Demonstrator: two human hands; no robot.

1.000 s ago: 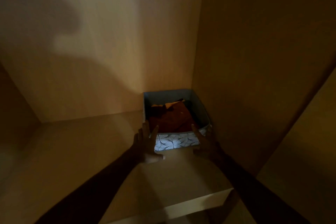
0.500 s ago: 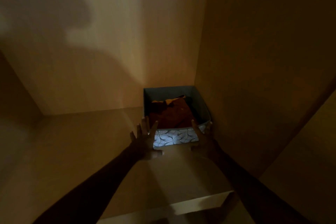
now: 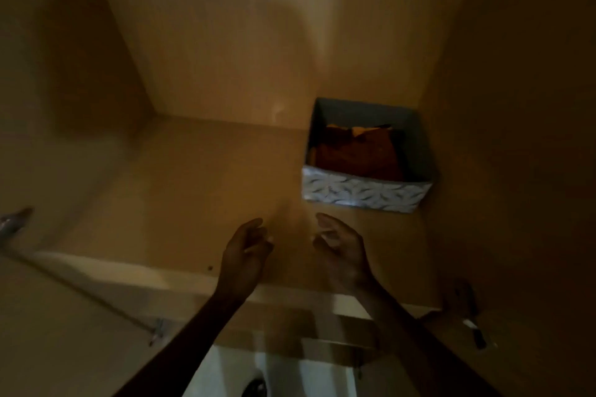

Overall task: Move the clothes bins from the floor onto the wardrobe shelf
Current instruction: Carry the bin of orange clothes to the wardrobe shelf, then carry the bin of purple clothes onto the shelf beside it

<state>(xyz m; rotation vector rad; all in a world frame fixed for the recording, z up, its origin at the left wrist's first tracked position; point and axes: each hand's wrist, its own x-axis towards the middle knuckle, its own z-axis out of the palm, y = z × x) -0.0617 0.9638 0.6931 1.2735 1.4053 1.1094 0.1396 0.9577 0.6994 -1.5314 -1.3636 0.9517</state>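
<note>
A fabric clothes bin (image 3: 364,195) with a white leaf-patterned front stands on the wooden wardrobe shelf (image 3: 200,190), tucked into the back right corner. Folded dark red and orange clothes (image 3: 354,151) fill it. My left hand (image 3: 245,251) and my right hand (image 3: 338,248) hover over the shelf's front part, apart from the bin, fingers loosely curled and holding nothing.
The wardrobe's right side panel (image 3: 516,138) stands close beside the bin, the back panel (image 3: 258,42) behind it. The shelf's front edge (image 3: 129,271) runs below my wrists. A metal hinge (image 3: 471,322) sits at lower right, another fitting (image 3: 154,332) at lower left.
Both hands have let go of the bin's front corners and drawn back toward the shelf's front edge. The bin stays in the corner; the view has swung left and down.
</note>
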